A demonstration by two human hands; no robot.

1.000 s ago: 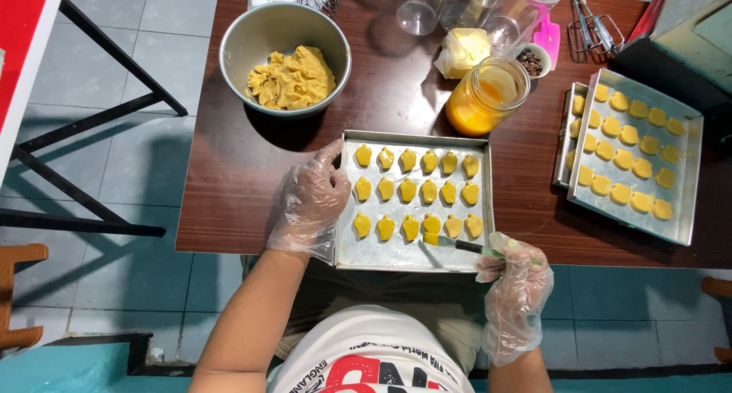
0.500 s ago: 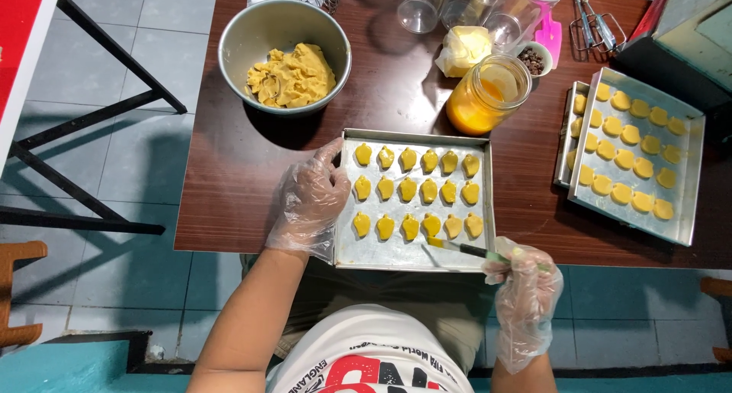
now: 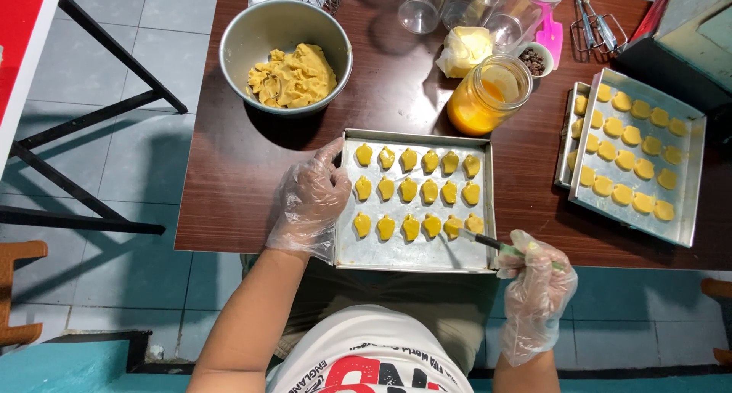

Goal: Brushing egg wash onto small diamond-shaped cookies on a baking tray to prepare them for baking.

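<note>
The gloved right hand (image 3: 536, 286) pinches a light, thin brush (image 3: 488, 243) by its handle over soft, fragile cookies (image 3: 452, 227), while the left hand (image 3: 311, 202) lies open, steadying the stiff metal tray (image 3: 412, 254).

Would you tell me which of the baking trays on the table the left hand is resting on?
The left hand rests on the left edge of the near tray, directly before the person; the other trays, stacked at the table's right end, go untouched.
</note>
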